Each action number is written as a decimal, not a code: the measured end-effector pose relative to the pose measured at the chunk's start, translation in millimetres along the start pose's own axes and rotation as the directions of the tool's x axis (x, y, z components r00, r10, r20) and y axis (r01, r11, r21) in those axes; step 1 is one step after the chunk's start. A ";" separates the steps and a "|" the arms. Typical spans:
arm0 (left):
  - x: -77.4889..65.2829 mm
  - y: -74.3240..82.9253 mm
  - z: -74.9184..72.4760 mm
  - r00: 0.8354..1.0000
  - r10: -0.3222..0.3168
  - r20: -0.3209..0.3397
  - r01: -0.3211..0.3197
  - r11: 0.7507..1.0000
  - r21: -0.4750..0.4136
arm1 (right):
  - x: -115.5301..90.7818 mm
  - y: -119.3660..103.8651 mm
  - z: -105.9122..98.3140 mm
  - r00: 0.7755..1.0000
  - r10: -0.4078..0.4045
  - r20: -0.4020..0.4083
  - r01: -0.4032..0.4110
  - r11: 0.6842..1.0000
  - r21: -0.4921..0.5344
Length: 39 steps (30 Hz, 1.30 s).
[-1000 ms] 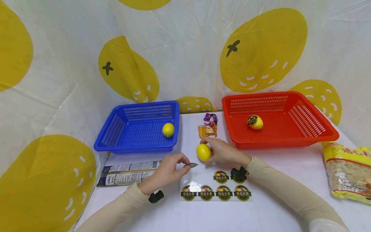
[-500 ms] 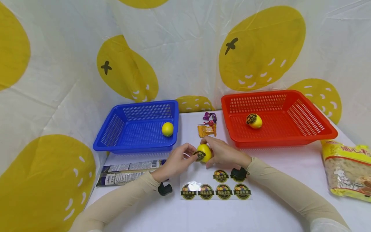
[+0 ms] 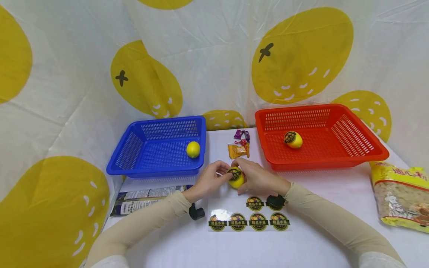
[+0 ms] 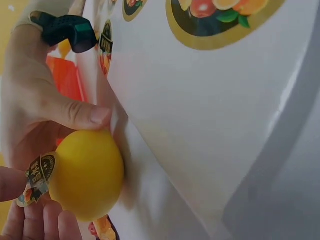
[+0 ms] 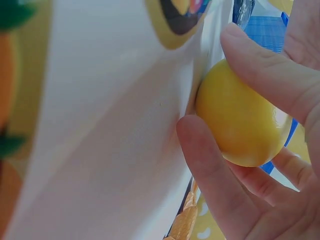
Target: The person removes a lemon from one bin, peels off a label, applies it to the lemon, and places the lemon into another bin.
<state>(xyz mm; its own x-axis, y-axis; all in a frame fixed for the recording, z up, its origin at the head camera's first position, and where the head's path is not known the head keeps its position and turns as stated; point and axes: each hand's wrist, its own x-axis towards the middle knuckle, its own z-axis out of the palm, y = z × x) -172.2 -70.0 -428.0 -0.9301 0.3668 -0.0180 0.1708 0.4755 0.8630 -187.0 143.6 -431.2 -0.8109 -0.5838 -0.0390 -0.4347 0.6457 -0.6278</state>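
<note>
Between both hands a yellow lemon [image 3: 237, 183] stands on the white table, just behind a sticker sheet. My right hand [image 3: 259, 176] grips it from the right, thumb and fingers curled around its sides, as the right wrist view shows with the lemon [image 5: 240, 117]. At the lemon's left, my left hand [image 3: 210, 179] pinches a round black-and-gold sticker [image 3: 235, 174] by its edge. In the left wrist view the sticker [image 4: 44, 172] has its far edge against the lemon [image 4: 90, 175], with the thumb over its near side.
A clear sheet [image 3: 228, 203] with several round stickers lies in front. Behind stand a blue basket [image 3: 155, 173] with a lemon [image 3: 193, 149] and a red basket [image 3: 315, 163] with a stickered lemon [image 3: 295, 140]. Wrapped candies [image 3: 238, 150], long packets [image 3: 137, 206] and a food bag [image 3: 400, 197] lie around.
My left hand has moved right and slightly up, bringing the pinched sticker from beside the lemon onto its front. The right hand has kept its grip on the lemon.
</note>
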 end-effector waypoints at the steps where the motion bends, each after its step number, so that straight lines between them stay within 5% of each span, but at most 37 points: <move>1: 1.0 0.4 0.5 1.000 0.003 0.003 -0.003 1.000 -0.004 | -0.3 -0.2 0.2 1.000 0.001 0.000 -0.001 1.000 0.000; 39: 10.2 -6.0 9.1 0.990 0.130 -0.062 -0.114 0.972 0.207 | -1.8 3.3 3.0 0.999 -0.028 -0.024 0.028 0.999 -0.019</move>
<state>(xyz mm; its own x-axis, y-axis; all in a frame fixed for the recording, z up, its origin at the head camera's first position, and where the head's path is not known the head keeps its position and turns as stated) -179.8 -61.8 -438.0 -0.9186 0.3747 0.1258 0.3397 0.5855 0.7361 -185.8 145.3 -435.6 -0.8077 -0.5896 -0.0024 -0.4645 0.6387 -0.6135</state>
